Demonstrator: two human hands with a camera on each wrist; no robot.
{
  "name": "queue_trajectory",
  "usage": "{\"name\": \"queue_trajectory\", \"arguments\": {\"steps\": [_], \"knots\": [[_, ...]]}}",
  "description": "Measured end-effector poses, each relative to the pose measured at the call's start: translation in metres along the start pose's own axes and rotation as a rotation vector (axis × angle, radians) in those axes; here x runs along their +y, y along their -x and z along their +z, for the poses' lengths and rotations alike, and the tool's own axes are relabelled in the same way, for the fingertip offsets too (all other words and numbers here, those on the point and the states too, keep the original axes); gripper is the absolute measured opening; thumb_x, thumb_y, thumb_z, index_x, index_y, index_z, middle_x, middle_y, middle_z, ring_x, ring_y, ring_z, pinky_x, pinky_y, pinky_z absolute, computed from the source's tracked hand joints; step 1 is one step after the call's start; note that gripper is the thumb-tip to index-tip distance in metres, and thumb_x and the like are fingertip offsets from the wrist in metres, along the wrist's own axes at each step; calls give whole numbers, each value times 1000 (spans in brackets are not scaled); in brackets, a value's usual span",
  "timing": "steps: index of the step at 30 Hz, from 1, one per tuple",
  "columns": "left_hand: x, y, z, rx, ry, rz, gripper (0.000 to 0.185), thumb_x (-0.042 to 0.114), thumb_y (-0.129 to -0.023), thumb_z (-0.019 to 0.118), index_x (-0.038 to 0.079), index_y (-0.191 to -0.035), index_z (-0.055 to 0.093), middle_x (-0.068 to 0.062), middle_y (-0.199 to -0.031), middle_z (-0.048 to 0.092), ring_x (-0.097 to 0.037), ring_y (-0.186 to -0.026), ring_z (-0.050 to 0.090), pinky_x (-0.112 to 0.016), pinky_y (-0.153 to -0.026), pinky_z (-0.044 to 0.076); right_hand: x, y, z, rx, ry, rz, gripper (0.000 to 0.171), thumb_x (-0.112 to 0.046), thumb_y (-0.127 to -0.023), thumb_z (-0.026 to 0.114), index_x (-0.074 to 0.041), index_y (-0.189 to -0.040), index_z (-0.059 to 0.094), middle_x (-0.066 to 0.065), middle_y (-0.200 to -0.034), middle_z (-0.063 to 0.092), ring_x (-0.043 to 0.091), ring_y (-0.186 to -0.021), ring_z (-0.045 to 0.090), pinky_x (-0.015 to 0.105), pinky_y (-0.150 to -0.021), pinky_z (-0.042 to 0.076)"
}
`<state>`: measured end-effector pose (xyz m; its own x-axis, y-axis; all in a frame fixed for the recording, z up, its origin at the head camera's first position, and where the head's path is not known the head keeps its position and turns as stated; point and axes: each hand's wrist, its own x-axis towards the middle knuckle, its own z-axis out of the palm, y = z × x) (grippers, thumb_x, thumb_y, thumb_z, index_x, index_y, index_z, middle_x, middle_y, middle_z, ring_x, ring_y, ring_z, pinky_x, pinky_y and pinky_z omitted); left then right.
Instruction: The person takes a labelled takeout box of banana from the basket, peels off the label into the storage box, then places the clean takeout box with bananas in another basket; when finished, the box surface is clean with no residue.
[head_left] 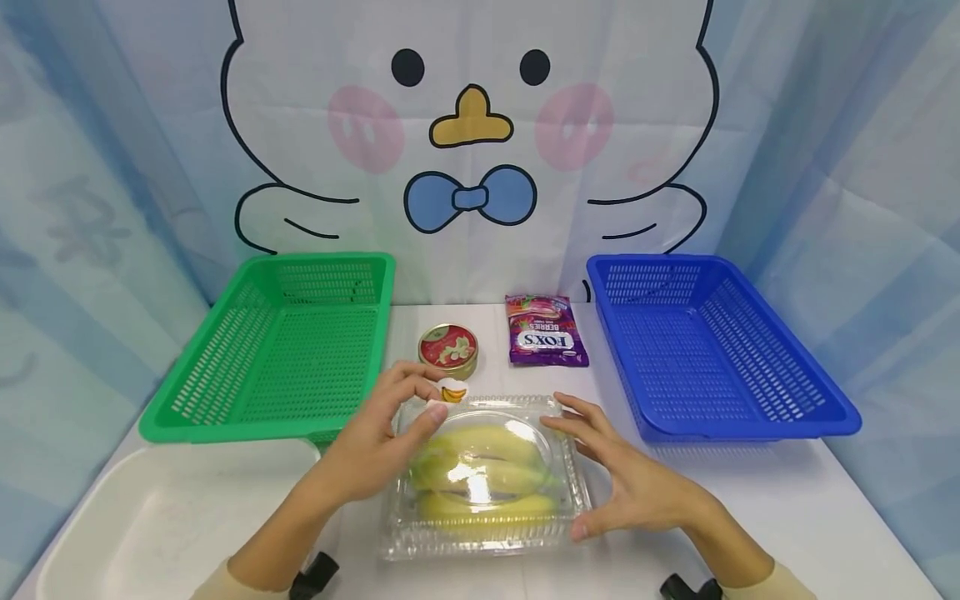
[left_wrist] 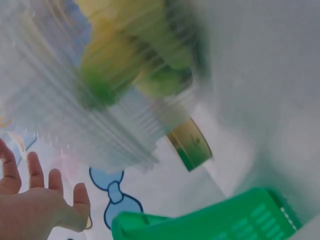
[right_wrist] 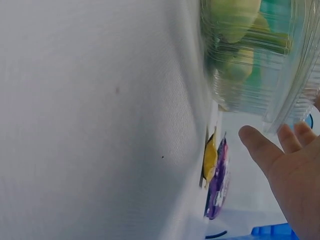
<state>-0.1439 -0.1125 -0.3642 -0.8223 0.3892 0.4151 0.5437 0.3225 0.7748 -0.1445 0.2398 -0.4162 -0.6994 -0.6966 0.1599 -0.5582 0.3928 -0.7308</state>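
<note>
One banana box [head_left: 487, 532], tin lid [head_left: 447, 346] in head view only

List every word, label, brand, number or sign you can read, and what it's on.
"FOX'S": purple bag, upside down in the head view.
"BERRIES": same bag; its smaller print is unreadable.
Tin: any lettering too small to read.
Banana picture: no readable words.
Left curtain: faint marks, unreadable.

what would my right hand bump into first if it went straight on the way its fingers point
Most likely the clear box of bananas: the right hand points at its right edge in the head view, though whether they touch is unclear.
</note>
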Motion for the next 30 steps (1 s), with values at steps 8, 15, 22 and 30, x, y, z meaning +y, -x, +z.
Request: {"name": "queue_trajectory", "arguments": {"steps": [8,15,22,30], "knots": [[5,5,-25,116,-17,39,12,5,-101,63,15,-95,60,-2,-129,58,-20,-129,50,-53,-106,40,-1,-1,-1,-4,2,-13,109,-38,-74,93,-23,-162,31,2,-172,2,43,-152,22,62,-109,43],[8,8,-38,123,-62,31,11,5,-102,61,14,-96,59,1,-130,57,-17,-128,52,-31,-100,45,0,0,-1,-11,-15,-8,109,-34,-74,93,-23,-162,30,2,-172,2,46,-152,19,65,-108,42],[15,14,-46,122,-52,14,5,10,-104,60,10,-100,59,1,-133,56,-17,-130,51,-29,-101,45,0,1,-1,-12,-15,4,110,-30,-73,93,-23,-162,29,2,-172,1,46,-152,19,66,-108,42],[27,13,-54,118,-25,72,5,2,-103,59,7,-101,58,0,-131,55,-17,-131,51,-27,-100,44,0,0,-1,-17,-17,0,110,-29,-74,93,-23,-163,29,2,-172,0,46,-152,20,66,-109,41]]}}
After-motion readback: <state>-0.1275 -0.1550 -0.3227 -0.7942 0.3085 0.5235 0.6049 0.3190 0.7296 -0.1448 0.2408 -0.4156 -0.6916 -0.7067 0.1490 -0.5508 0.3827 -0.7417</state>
